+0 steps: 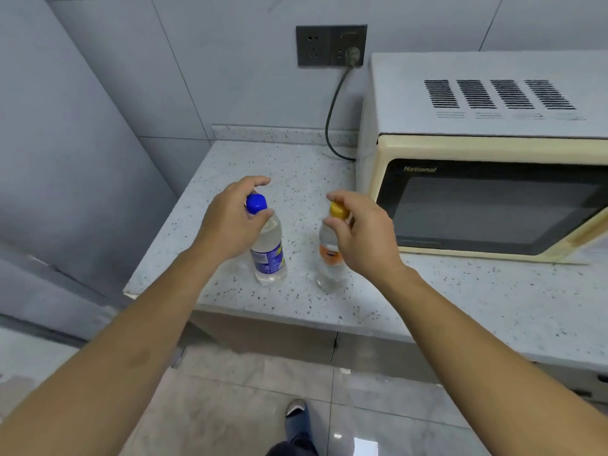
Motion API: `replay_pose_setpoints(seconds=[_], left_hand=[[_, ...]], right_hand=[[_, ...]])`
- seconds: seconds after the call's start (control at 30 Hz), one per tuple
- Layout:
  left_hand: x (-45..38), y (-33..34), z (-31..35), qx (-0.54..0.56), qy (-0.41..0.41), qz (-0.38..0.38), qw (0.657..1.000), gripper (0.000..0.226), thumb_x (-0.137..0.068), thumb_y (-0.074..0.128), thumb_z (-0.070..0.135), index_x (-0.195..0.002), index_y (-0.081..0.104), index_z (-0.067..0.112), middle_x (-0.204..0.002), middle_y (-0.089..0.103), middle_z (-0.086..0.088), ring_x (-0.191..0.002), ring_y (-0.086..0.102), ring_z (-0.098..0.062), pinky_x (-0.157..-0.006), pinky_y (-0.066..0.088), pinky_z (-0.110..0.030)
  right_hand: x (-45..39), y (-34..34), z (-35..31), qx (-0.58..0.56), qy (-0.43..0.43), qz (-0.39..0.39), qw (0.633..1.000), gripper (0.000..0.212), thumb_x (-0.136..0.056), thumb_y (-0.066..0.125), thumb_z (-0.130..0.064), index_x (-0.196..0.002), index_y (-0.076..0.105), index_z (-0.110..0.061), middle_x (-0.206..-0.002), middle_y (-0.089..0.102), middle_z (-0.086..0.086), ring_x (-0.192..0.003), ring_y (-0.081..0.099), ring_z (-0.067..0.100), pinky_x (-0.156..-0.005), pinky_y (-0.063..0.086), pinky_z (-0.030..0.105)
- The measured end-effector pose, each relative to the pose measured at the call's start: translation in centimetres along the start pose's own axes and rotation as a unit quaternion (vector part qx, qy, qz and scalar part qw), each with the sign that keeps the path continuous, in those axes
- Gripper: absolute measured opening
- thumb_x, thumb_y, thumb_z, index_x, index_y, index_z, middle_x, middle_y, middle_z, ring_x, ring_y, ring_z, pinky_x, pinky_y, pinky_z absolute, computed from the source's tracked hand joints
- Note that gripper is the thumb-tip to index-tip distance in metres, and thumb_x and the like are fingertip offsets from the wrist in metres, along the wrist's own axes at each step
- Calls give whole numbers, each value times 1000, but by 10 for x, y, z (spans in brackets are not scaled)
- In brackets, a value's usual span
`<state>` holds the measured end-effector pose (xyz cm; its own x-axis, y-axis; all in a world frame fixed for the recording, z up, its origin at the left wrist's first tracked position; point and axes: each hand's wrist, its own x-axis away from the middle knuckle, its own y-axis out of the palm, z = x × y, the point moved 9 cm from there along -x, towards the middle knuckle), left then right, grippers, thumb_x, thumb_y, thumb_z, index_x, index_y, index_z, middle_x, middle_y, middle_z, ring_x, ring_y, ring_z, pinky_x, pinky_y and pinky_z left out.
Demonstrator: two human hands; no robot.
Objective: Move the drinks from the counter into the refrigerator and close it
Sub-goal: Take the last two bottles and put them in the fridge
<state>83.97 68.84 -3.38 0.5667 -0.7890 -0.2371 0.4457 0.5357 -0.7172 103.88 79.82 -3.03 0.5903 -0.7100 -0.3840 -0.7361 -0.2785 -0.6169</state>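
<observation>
Both hands up: left hand curls round the blue-cap bottle, right hand round the yellow-cap bottle. Clear plastic, near-full, probably weighty and slick; necks grip best.

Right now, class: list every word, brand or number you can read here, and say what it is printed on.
"National": on the microwave, top left of its dark door.
Blue label on the blue-capped bottle: print too small and blurred to read.
Orange label on the yellow-capped bottle: blurred, unreadable.
Nothing else carries readable text.
</observation>
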Motion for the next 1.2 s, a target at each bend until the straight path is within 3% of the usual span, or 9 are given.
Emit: replay_pose_setpoints(seconds=[0.13,0.23,0.3,0.4,0.6,0.73,0.97,1.1,1.2], left_hand=[[26,1,-11,35,-18,51,998,37,-89,68,33,-125,59,29,-109,58,15,-91,52,-2,-80,42,-21],[42,20,-34,147,-91,50,984,36,-89,66,38,-122,56,29,-116,60,10,-99,58,-1,-81,47,-20],[49,31,-44,205,-102,47,972,42,-83,70,41,-120,54,31,-109,61,13,-94,61,3,-71,48,-11],[53,51,-61,265,-126,16,956,60,-73,79,41,-124,49,40,-114,61,15,-102,62,-2,-74,53,-15],[62,92,-102,280,-181,-29,942,67,-66,87,35,-123,52,32,-110,66,15,-98,65,1,-77,53,-19],[65,100,-114,297,-175,-34,938,68,-66,87,42,-124,51,38,-113,66,19,-102,65,2,-75,54,-15],[93,80,-121,364,-196,24,910,60,-61,82,45,-115,60,31,-105,71,19,-97,67,2,-70,51,-7],[138,70,-124,430,-231,22,873,54,-62,82,45,-112,66,29,-108,74,7,-102,70,-13,-79,56,-24],[183,61,-118,486,-242,20,840,46,-66,83,43,-109,71,31,-112,74,-2,-105,70,-21,-84,56,-32]], right_hand=[[12,4,1,8,22,-4,1000,44,-89,71,-34,-129,60,-20,-122,64,-4,-112,54,19,-91,44,28],[28,11,16,-39,59,-1,997,51,-87,72,-40,-132,56,-21,-123,61,-4,-112,53,17,-93,44,30],[41,21,33,-80,102,-11,991,56,-82,75,-43,-131,53,-25,-123,58,-7,-110,55,14,-93,50,36],[61,41,60,-123,177,-32,976,66,-75,81,-46,-131,50,-31,-127,56,-12,-111,57,8,-93,53,38],[76,73,83,-187,243,-30,951,75,-70,89,-35,-129,43,-42,-118,55,-31,-108,54,-12,-87,46,18],[77,82,83,-192,239,0,952,72,-71,88,-30,-122,42,-50,-113,57,-32,-103,57,-11,-77,48,8],[80,82,78,-231,227,23,946,64,-77,85,-19,-129,49,-28,-116,63,-14,-100,60,-7,-80,48,5],[100,84,67,-270,243,5,932,44,-81,81,-25,-119,58,-23,-103,70,-9,-92,66,0,-77,51,16],[125,91,57,-314,269,-32,910,39,-81,75,-43,-113,61,-26,-102,71,-5,-96,69,13,-81,56,29]])
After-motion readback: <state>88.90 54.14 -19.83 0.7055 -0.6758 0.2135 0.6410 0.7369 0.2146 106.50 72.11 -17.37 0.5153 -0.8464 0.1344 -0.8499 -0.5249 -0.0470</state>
